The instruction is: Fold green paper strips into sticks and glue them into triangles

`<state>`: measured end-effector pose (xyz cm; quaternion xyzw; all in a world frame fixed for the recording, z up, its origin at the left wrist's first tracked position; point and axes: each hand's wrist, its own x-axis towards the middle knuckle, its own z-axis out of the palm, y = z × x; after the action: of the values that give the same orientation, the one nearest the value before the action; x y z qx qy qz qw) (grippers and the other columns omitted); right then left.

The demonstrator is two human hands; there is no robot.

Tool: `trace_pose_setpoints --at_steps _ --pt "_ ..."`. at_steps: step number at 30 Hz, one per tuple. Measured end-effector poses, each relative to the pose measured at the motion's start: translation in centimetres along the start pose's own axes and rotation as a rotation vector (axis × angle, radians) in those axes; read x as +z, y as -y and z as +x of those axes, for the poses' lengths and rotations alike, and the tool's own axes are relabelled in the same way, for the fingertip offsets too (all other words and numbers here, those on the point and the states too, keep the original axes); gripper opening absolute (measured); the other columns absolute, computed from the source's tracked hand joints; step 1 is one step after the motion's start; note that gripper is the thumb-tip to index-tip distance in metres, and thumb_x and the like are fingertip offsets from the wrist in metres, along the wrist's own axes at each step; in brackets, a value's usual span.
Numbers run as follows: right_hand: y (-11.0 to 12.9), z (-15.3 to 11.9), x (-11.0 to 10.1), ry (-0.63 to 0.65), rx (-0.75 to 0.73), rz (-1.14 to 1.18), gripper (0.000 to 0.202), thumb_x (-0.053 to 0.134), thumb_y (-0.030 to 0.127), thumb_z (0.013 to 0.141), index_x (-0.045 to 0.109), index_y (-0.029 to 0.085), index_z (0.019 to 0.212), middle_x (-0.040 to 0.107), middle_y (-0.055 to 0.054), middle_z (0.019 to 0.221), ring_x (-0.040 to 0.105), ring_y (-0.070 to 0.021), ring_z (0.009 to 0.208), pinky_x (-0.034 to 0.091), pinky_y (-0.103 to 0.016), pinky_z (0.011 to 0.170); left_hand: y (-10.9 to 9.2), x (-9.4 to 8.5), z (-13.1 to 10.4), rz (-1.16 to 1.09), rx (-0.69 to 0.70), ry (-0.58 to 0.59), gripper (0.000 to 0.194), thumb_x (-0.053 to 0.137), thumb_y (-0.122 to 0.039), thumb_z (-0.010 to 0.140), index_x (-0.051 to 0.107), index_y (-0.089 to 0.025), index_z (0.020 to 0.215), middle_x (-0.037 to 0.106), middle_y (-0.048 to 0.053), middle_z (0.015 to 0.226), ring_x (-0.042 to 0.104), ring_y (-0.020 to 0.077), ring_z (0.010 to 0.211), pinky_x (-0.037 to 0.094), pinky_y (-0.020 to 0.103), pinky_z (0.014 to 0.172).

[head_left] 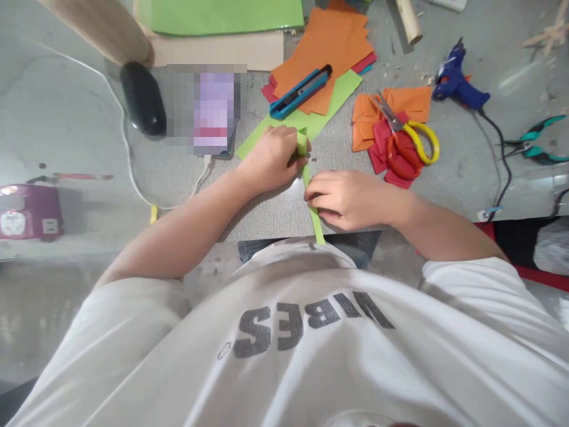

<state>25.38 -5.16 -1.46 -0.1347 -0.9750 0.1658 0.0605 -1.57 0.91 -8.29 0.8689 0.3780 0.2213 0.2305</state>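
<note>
Stretching across the view, the grey table [262, 219] is carrying papers and tools. A white shirt [178, 356] is filling the space before its near edge. At the far side a bright green sheet [226, 15] is resting over a pale board [222, 50]. To its right, orange papers [317, 50] are lying in an uneven stack, with a second green piece [344, 95] showing from beneath.

The right hand [349, 198] is bending its fingers, nearly closed, and pinching a narrow green strip [316, 222] near the table's edge. Farther in, the left hand [273, 155] is curling into a loose fist, thumb and fingers gripping the strip's folded upper end.

Left of that hand, a phone [214, 110] with a blurred screen is lying near a black mouse-like object [143, 98]. Scissors [402, 126] with red and yellow handles are resting on folded orange and red pieces [379, 133]; beyond them, a blue glue gun [460, 77] is lying near teal-handled pliers [528, 148]. A blue cutter [301, 92] is sitting across the orange stack. Between both hands the strip is running downward, its lower end reaching past the edge toward the shirt.
</note>
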Motion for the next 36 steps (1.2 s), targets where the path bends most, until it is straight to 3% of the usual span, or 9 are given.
trace_pose_setpoints --at_steps 2,4,6,9,12,18,24,30,36 --pt "0.6 0.1 -0.2 0.027 0.008 -0.033 0.017 0.075 0.027 0.113 0.086 0.015 0.115 0.086 -0.017 0.126 0.073 -0.0331 0.118 0.055 -0.045 0.097 0.0 0.0 0.0 -0.001 -0.001 0.016 0.014 0.070 -0.026 0.111 0.079 -0.028 0.122 0.087 0.009 0.128 0.071 0.0307 0.119 0.054 0.054 0.114" --pt "1.4 0.2 -0.1 0.056 0.021 -0.088 0.028 0.086 0.038 0.106 0.085 0.013 0.117 0.085 -0.019 0.128 0.071 -0.0363 0.119 0.052 -0.046 0.096 -0.3 -0.3 -0.1 0.012 -0.006 0.006 0.015 0.070 -0.026 0.111 0.078 -0.026 0.124 0.087 0.009 0.126 0.071 0.0301 0.118 0.054 0.053 0.114" --pt "2.3 0.4 0.1 0.068 0.037 -0.163 0.030 0.089 0.037 0.101 0.084 0.012 0.117 0.084 -0.020 0.126 0.069 -0.0370 0.117 0.047 -0.046 0.092 -0.6 -0.6 -0.1 0.033 -0.020 -0.008 0.012 0.071 -0.024 0.110 0.077 -0.025 0.121 0.085 0.009 0.114 0.073 0.0302 0.110 0.056 0.052 0.110" --pt "3.2 0.3 0.9 0.028 0.004 -0.243 0.020 0.079 0.033 0.108 0.082 0.013 0.111 0.083 -0.018 0.119 0.068 -0.0337 0.110 0.041 -0.044 0.085 -0.9 -1.0 -0.2 0.042 -0.031 0.020 0.009 0.077 -0.024 0.104 0.075 -0.025 0.113 0.078 0.005 0.092 0.073 0.0293 0.094 0.057 0.053 0.103" --pt "3.3 0.0 1.6 -0.061 -0.077 -0.275 0.026 0.061 0.027 0.123 0.082 0.017 0.110 0.085 -0.011 0.109 0.066 -0.0272 0.099 0.040 -0.041 0.081 -0.5 -1.0 -0.2 -0.025 -0.016 0.015 0.016 0.079 -0.023 0.102 0.077 -0.027 0.118 0.076 0.002 0.087 0.078 0.0293 0.090 0.058 0.053 0.101" --pt "2.3 -0.2 1.9 -0.162 -0.098 -0.291 0.036 0.049 0.013 0.123 0.081 0.020 0.107 0.086 -0.004 0.098 0.063 -0.0213 0.082 0.041 -0.038 0.077 0.4 -0.7 -0.5 -0.094 -0.005 -0.063 0.020 0.078 -0.027 0.101 0.081 -0.032 0.120 0.078 0.002 0.087 0.078 0.0287 0.085 0.059 0.049 0.086" --pt "1.7 0.0 2.7 -0.162 0.116 -0.108 0.036 0.048 0.024 0.123 0.082 0.020 0.111 0.087 -0.007 0.098 0.059 -0.0200 0.071 0.034 -0.038 0.071 -0.3 -1.3 -0.2 -0.046 -0.026 -0.036 0.010 0.077 -0.024 0.098 0.076 -0.028 0.106 0.075 0.002 0.085 0.075 0.0274 0.085 0.058 0.046 0.085" --pt "0.7 0.9 3.4 -0.239 0.471 0.326 0.023 0.069 0.040 0.115 0.070 0.025 0.098 0.072 0.000 0.077 0.060 -0.0193 0.069 0.039 -0.035 0.073 -1.1 -1.5 0.1 0.040 0.023 0.024 0.009 0.073 -0.022 0.101 0.078 -0.025 0.107 0.080 0.008 0.102 0.079 0.0324 0.106 0.058 0.050 0.100" --pt "0.5 1.2 3.6 -0.335 0.474 0.428 0.022 0.070 0.040 0.111 0.060 0.028 0.096 0.070 0.002 0.078 0.059 -0.0185 0.069 0.043 -0.034 0.074 -0.9 -0.9 -0.2 0.162 0.141 0.013 0.031 0.064 -0.014 0.101 0.088 -0.025 0.116 0.074 0.008 0.104 0.074 0.0293 0.093 0.053 0.050 0.096"
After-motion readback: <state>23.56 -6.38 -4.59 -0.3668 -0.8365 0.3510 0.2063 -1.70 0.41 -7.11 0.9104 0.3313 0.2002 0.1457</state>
